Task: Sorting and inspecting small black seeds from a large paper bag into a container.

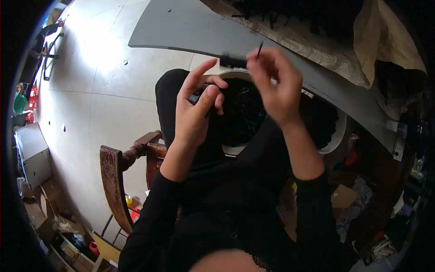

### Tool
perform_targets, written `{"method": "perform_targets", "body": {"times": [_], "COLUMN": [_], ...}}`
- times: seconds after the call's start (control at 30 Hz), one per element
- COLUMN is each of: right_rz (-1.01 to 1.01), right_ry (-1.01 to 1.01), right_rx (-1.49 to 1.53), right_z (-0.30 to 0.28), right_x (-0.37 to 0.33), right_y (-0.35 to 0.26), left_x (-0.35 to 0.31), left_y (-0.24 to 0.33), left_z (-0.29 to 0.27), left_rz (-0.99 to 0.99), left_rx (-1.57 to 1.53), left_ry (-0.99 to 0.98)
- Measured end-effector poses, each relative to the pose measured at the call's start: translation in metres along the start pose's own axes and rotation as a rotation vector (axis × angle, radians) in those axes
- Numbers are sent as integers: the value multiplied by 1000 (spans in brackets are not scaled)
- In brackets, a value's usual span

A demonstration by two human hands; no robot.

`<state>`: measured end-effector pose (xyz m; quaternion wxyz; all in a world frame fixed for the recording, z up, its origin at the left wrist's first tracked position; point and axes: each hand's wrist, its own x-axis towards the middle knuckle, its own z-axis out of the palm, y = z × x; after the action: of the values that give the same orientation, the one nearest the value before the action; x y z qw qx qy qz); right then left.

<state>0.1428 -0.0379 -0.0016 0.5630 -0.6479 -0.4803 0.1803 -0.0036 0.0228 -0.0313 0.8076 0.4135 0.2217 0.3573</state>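
Seated person, black sleeves. Nearest landmark: the pale tub (pixel 232 151) in front of the lap, heaped with shiny black pieces (pixel 244 106).

Left hand (pixel 195 102) is above the tub's left side, fingers half curled around a small dark piece (pixel 195 98), index finger raised off it; the piece's shape is mostly hidden.

Right hand (pixel 277 84) is above the tub's right side, blurred, thumb and fingers pinched on a thin dark sliver (pixel 260 49). A blurred black strip (pixel 233 62) shows just left of those fingertips, over the tub's far rim; whether it is gripped too, cannot tell.

Progress, as judged: handling of single pieces appears under way, pieces in both hands, neither set down. Plenty remains in the tub. A second tub (pixel 340 136), right of the first, also holds black material (pixel 325 127); which lot is finished, cannot tell.

Left of the tub, a worn wooden chair (pixel 111 170). Beyond the tub, a grey tabletop (pixel 176 27), with a woven sack (pixel 333 63) and dark material on it. Farthest left of the tub, across pale floor (pixel 122 109), cardboard boxes (pixel 54 197).
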Motion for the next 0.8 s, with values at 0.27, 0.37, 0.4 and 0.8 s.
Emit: {"method": "perform_targets", "body": {"times": [0.27, 0.37, 0.4, 0.8], "right_rz": [100, 470, 627, 571], "right_ry": [-230, -351, -377, -793], "right_rx": [597, 927, 956, 699], "right_z": [1, -4, -7, -23], "right_x": [-58, -64, -64, -84], "right_y": [-6, -13, -17, -33], "left_x": [-17, -13, -11, -13], "left_y": [0, 8, 13, 25], "left_z": [0, -5, -6, -6], "left_rz": [78, 363, 362, 296], "left_rx": [32, 456, 457, 538], "left_ry": [-160, -274, -276, -818]}}
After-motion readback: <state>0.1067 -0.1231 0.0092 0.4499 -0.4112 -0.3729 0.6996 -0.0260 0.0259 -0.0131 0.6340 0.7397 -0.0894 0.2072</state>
